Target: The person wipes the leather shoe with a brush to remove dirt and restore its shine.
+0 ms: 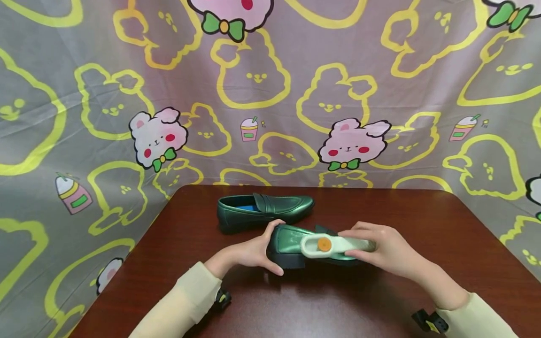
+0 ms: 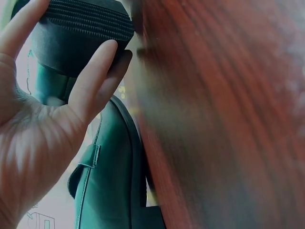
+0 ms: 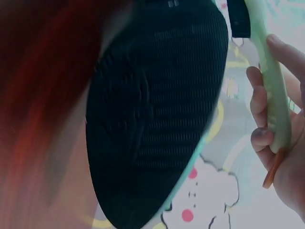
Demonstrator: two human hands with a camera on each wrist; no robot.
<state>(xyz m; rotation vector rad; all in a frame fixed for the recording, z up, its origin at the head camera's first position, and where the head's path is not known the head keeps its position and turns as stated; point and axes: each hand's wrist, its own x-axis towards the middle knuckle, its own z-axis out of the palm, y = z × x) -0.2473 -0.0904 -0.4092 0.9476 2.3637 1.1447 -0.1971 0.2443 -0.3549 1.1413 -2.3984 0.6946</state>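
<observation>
A dark green loafer (image 1: 291, 241) is held up off the table, its heel toward the left. My left hand (image 1: 256, 249) grips it round the heel, thumb on the near side; the ridged heel block (image 2: 90, 28) shows in the left wrist view. My right hand (image 1: 386, 246) holds the pale green handle of a brush (image 1: 319, 246) with an orange button. Its head lies over the loafer's upper; any bristles under it are hidden from above. In the right wrist view fingers curl round the handle (image 3: 276, 105), beside the loafer's black sole (image 3: 162, 109).
Behind the held loafer stands a matching green loafer (image 1: 270, 211), upright, toe to the right, with a blue insole. Both are at a dark reddish-brown table (image 1: 203, 220). A grey curtain (image 1: 291, 117) with cartoon prints hangs behind the table.
</observation>
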